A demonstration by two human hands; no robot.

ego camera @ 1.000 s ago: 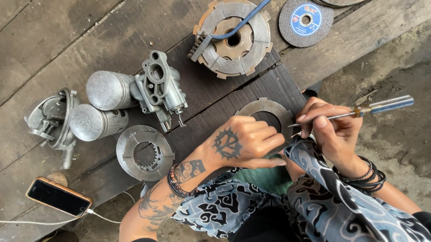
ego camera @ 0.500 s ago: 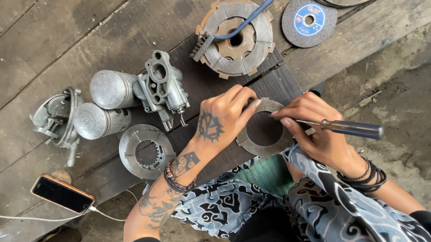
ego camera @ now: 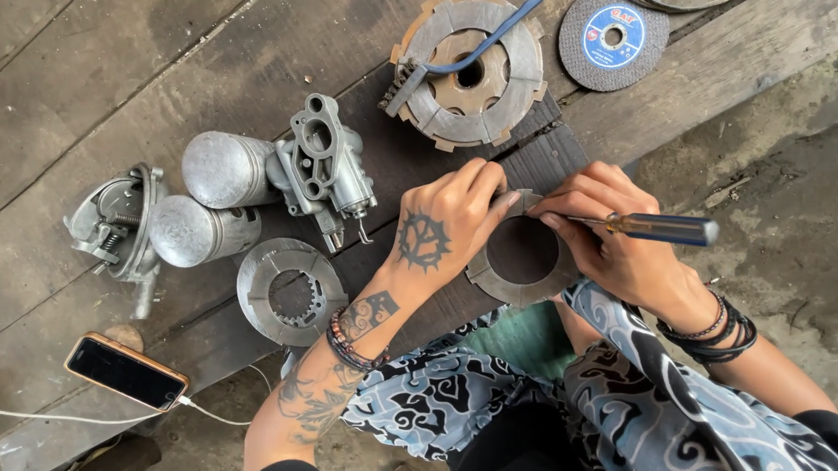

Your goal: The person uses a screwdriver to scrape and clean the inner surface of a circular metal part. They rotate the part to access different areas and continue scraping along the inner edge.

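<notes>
My left hand (ego camera: pixel 447 226) presses down on the left rim of a grey metal ring plate (ego camera: pixel 520 292) lying on the dark wooden boards. My right hand (ego camera: pixel 613 240) grips a screwdriver with a blue and amber handle (ego camera: pixel 660 227); its tip points left at the ring's upper edge, between my two hands. The tip itself is hidden by my fingers.
A stack of friction discs (ego camera: pixel 470 69) with a blue-handled brush on top lies above my hands, a cutting disc (ego camera: pixel 612 36) beside it. A carburettor (ego camera: pixel 321 169), two metal cylinders (ego camera: pixel 227 168), a toothed plate (ego camera: pixel 291 291), another metal part (ego camera: pixel 117 222) and a phone (ego camera: pixel 127 371) lie left.
My left hand moved from a fist below the ring onto its left rim. The screwdriver came down from pointing up-right to lying level, its tip at the ring's top edge.
</notes>
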